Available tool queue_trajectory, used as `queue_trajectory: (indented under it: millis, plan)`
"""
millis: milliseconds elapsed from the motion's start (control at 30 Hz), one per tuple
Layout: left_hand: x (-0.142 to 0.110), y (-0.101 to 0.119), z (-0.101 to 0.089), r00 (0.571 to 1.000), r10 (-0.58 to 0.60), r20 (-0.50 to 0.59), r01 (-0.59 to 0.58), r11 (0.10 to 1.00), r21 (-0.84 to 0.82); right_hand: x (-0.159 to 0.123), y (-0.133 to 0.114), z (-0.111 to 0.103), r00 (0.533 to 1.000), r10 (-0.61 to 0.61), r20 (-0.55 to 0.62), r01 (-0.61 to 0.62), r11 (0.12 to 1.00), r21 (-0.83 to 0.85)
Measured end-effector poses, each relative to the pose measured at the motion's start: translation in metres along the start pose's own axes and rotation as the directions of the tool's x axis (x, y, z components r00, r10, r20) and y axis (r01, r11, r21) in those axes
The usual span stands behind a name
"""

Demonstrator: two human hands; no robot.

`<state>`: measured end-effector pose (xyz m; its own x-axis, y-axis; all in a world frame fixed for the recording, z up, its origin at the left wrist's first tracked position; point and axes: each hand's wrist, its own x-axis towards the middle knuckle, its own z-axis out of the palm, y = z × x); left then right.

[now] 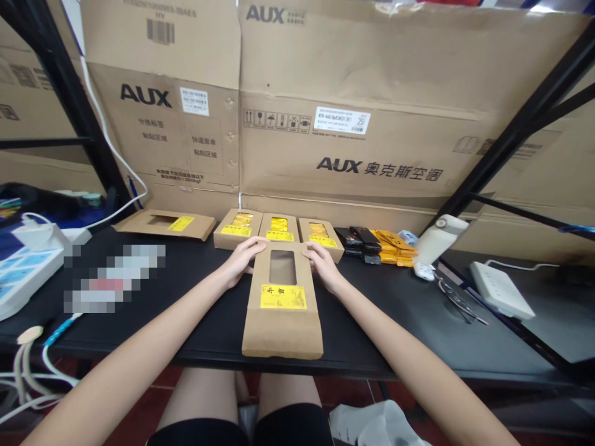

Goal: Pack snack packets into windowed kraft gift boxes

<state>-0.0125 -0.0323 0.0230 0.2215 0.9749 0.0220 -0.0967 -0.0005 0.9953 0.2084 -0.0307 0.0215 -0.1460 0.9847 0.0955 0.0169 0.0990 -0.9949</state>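
A brown kraft paper box with a cut-out window and a yellow label lies lengthwise before me on the black table. Its near end stretches towards me as a flap at the table's front edge. My left hand grips the far left side of the box, fingers curled round its edge. On the opposite side my right hand holds it the same way. The box's window looks dark, with no packets visible in it. Just beyond stand a left filled box, a middle filled box and a right filled box, yellow packets showing through their windows.
A flat kraft box lies at back left. Black packets and orange packets are piled right of the filled boxes, beside a white bottle, glasses and a white device. At left are a power strip and cables.
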Motion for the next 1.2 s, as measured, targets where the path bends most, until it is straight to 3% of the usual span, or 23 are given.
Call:
queue_trajectory:
  millis: [667,1067,1200]
  plan:
    - [0.0017,-0.0032,-0.0027,1.000,-0.005,0.018,0.006,1.000,-0.027,0.0015,0.0010,-0.0017,0.999,0.035,0.038,-0.036,0.999,0.036]
    - [0.0046,-0.0064,-0.0020,0.999,-0.027,-0.027,0.026,0.999,-0.021,0.0019,0.0049,0.0008,0.997,0.066,-0.030,-0.065,0.997,0.045]
    - [0.0034,-0.0048,-0.0006,0.998,-0.039,-0.039,0.035,0.995,-0.090,0.0041,0.0076,-0.0005,0.999,0.040,-0.029,-0.038,0.998,0.047]
